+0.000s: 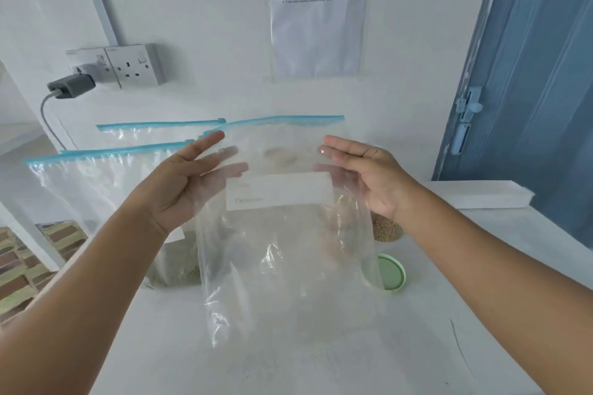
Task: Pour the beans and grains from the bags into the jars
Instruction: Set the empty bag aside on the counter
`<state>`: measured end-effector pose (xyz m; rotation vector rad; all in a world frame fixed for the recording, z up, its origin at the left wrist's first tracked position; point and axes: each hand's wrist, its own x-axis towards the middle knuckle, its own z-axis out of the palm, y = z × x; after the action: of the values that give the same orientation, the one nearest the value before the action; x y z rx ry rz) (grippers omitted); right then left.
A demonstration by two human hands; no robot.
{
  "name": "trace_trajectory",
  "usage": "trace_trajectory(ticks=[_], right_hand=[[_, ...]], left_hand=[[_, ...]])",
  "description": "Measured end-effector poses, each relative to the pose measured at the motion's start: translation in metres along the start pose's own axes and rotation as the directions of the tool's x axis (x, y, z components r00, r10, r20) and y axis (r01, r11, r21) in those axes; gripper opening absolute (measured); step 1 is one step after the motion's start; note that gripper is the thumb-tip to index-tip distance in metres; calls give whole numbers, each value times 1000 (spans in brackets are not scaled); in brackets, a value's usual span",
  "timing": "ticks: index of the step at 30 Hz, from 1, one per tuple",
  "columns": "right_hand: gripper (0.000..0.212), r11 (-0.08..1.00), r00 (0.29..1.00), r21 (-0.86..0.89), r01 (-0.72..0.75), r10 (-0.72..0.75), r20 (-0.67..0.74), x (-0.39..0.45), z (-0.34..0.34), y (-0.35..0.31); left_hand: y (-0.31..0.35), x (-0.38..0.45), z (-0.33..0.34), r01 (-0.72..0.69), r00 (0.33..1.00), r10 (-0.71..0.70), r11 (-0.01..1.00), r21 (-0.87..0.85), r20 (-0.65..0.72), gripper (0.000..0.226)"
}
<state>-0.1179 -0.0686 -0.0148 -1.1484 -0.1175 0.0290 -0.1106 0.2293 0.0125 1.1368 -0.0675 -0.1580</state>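
Note:
I hold a clear zip bag (282,266) with a blue seal strip and a white label upright above the counter; it looks empty. My left hand (183,183) touches its left side with straight fingers, some of them seen through the plastic. My right hand (362,170) lies against its right side, fingers straight too. A jar of tan grains (386,229) stands behind my right wrist, partly hidden. A green lid (391,272) lies on the counter to the right of the bag. Blurred tan shapes show through the plastic.
Two more blue-sealed bags (96,183) lean against the wall at the left, one holding greenish grains (176,266) at its bottom. A white box (481,196) lies at the back right by a blue door (529,74). A wall socket (134,66) with a plugged charger is above left.

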Motion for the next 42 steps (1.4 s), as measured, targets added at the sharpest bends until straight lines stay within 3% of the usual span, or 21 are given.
trace_trajectory(ticks=[8, 16, 26, 32, 37, 42], right_hand=[[32, 1000, 998, 22, 3, -2, -59, -3, -64, -33], [27, 997, 993, -26, -69, 66, -96, -13, -191, -84], [21, 956, 936, -6, -293, 285, -208, -43, -362, -130], [24, 928, 876, 0, -372, 352, -329, -52, -423, -119], [25, 871, 794, -105, -480, 380, -475, -63, -457, -70], [35, 830, 773, -161, -534, 403, -489, -65, -474, -39]], left_hand=[[-25, 16, 66, 4, 1000, -4, 1000, 28, 1, 35], [-80, 38, 187, 3, 1000, 0, 998, 71, -29, 31], [-184, 58, 332, 234, 970, -239, 968, -86, -51, 23], [-247, 92, 352, 377, 913, -390, 919, -115, -119, 23], [-309, 104, 344, 464, 871, -456, 886, 5, -182, 28], [-341, 115, 329, 493, 868, -473, 855, 159, -151, 36]])
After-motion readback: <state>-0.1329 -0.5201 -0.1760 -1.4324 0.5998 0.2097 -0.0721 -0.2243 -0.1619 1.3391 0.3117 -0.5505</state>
